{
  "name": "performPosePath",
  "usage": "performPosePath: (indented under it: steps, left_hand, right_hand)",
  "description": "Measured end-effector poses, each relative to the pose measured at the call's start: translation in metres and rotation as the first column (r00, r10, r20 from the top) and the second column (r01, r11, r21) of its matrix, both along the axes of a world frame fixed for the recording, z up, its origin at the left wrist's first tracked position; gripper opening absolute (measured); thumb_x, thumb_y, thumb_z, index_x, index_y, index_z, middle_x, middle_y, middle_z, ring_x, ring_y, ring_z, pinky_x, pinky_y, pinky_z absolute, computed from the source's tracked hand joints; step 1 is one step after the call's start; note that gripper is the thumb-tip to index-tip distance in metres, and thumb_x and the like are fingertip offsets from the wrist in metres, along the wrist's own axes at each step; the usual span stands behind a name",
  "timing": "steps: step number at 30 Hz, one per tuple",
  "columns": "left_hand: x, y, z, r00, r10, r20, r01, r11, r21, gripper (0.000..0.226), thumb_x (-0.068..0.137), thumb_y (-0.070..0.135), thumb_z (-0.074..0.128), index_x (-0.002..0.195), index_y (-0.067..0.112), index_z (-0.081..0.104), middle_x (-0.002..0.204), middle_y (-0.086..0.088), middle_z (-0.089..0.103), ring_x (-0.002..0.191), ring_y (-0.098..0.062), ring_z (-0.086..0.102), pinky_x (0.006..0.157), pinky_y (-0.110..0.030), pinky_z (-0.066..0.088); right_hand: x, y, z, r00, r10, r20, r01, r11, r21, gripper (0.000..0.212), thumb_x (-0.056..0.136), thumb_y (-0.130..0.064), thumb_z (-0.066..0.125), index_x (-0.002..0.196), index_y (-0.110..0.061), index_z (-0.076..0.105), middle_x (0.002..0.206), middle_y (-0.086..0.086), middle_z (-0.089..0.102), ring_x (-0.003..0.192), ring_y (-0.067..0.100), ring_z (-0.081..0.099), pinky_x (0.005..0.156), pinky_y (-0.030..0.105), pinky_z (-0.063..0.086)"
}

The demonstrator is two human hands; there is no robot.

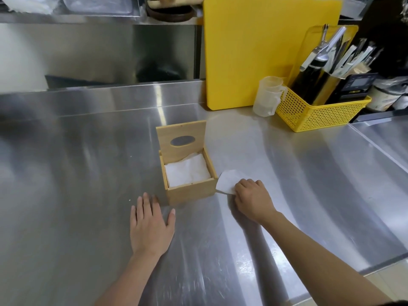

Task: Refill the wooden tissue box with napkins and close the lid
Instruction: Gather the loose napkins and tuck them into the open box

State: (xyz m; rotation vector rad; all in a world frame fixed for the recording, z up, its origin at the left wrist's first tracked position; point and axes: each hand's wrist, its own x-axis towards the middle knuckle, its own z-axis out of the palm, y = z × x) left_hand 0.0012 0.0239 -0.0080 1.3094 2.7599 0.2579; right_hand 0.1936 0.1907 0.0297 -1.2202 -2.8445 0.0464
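Wooden tissue box point(190, 173) is set on the steel counter point(88, 140), its slotted lid point(182, 142) raised upright at the far side and white napkins point(186, 173) visible inside. Just right of the box, a loose napkin point(227, 181) is pinched in the closed right hand point(251, 198). Near the box's front left corner, the left hand point(150, 224) is laid flat and open, holding nothing. This napkin is best lifted clear of the rim, laid flat onto the stack, and the box steadied before the lid is lowered.
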Motion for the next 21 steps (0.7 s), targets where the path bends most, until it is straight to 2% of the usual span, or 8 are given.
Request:
performPosePath:
  steps: [2, 5, 7, 10, 13, 15, 17, 21]
  left_hand:
    - [-0.001, -0.001, 0.001, 1.000, -0.004, 0.014, 0.004, 1.000, 0.004, 0.073, 0.088, 0.054, 0.019, 0.140, 0.006, 0.032, 0.151, -0.016, 0.028, 0.142, -0.029, 0.020, 0.116, -0.041, 0.011]
    - [-0.006, -0.002, 0.006, 0.999, 0.001, 0.043, -0.003, 0.999, 0.044, 0.071, 0.084, 0.054, 0.027, 0.133, 0.006, 0.043, 0.147, -0.015, 0.038, 0.139, -0.029, 0.029, 0.113, -0.041, 0.019]
    - [-0.012, -0.003, 0.009, 0.997, 0.003, 0.072, -0.009, 0.997, 0.075, 0.061, 0.087, 0.050, 0.037, 0.127, 0.006, 0.050, 0.142, -0.014, 0.045, 0.135, -0.029, 0.036, 0.111, -0.042, 0.025]
    - [-0.020, -0.002, 0.012, 0.996, 0.008, 0.085, -0.016, 0.995, 0.101, 0.048, 0.089, 0.041, 0.048, 0.119, 0.005, 0.056, 0.135, -0.013, 0.052, 0.127, -0.029, 0.044, 0.107, -0.042, 0.030]
    - [-0.029, -0.003, 0.013, 0.997, 0.009, 0.072, -0.018, 0.991, 0.130, 0.044, 0.086, 0.039, 0.050, 0.110, 0.004, 0.060, 0.124, -0.013, 0.060, 0.118, -0.031, 0.052, 0.101, -0.043, 0.037]
    - [-0.034, -0.005, 0.012, 0.998, -0.003, 0.055, -0.004, 0.992, 0.128, 0.042, 0.085, 0.038, 0.051, 0.108, 0.005, 0.061, 0.121, -0.012, 0.062, 0.115, -0.031, 0.054, 0.098, -0.043, 0.040]
    - [-0.038, -0.008, 0.010, 0.999, -0.040, 0.024, 0.037, 0.992, 0.120, 0.049, 0.082, 0.044, 0.040, 0.105, 0.007, 0.062, 0.115, -0.010, 0.065, 0.108, -0.030, 0.059, 0.092, -0.042, 0.045]
    - [-0.041, -0.013, 0.007, 0.997, -0.079, -0.025, 0.082, 0.991, 0.110, 0.051, 0.081, 0.045, 0.034, 0.104, 0.010, 0.063, 0.110, -0.007, 0.068, 0.103, -0.027, 0.062, 0.087, -0.039, 0.049]
  right_hand:
    - [-0.001, 0.002, 0.009, 0.994, -0.050, -0.097, 0.044, 0.997, -0.062, 0.019, 0.074, -0.013, 0.043, 0.062, -0.004, 0.054, 0.060, 0.012, 0.058, 0.052, 0.035, 0.056, 0.050, 0.034, 0.033]
    - [0.000, 0.013, 0.027, 0.922, -0.260, -0.288, 0.199, 0.954, -0.225, 0.003, 0.084, -0.008, 0.046, 0.082, -0.009, 0.044, 0.075, 0.012, 0.052, 0.066, 0.034, 0.049, 0.060, 0.032, 0.031]
    - [0.000, 0.018, 0.045, 0.863, -0.307, -0.400, 0.181, 0.929, -0.322, 0.011, 0.082, -0.004, 0.047, 0.080, -0.012, 0.039, 0.071, 0.008, 0.049, 0.064, 0.030, 0.044, 0.057, 0.033, 0.031]
    - [-0.008, 0.023, 0.075, 0.804, -0.314, -0.505, 0.006, 0.854, -0.520, 0.011, 0.072, -0.006, 0.050, 0.072, -0.015, 0.044, 0.065, -0.002, 0.046, 0.062, 0.020, 0.041, 0.055, 0.033, 0.032]
    - [-0.022, 0.020, 0.099, 0.822, -0.239, -0.517, -0.191, 0.738, -0.647, 0.004, 0.062, -0.013, 0.046, 0.062, -0.016, 0.043, 0.062, -0.004, 0.041, 0.060, 0.015, 0.038, 0.055, 0.030, 0.029]
    - [-0.036, 0.015, 0.109, 0.855, -0.173, -0.489, -0.267, 0.662, -0.700, 0.005, 0.063, -0.013, 0.047, 0.061, -0.017, 0.049, 0.060, -0.010, 0.046, 0.058, 0.008, 0.041, 0.054, 0.022, 0.031]
    - [-0.053, 0.011, 0.114, 0.894, -0.113, -0.434, -0.293, 0.587, -0.754, 0.010, 0.067, -0.012, 0.048, 0.062, -0.018, 0.055, 0.062, -0.012, 0.050, 0.061, 0.005, 0.046, 0.057, 0.021, 0.034]
    - [-0.090, 0.014, 0.108, 0.955, 0.078, -0.285, -0.270, 0.624, -0.733, 0.016, 0.082, 0.002, 0.049, 0.069, -0.007, 0.055, 0.074, 0.002, 0.050, 0.070, 0.015, 0.046, 0.061, 0.028, 0.033]
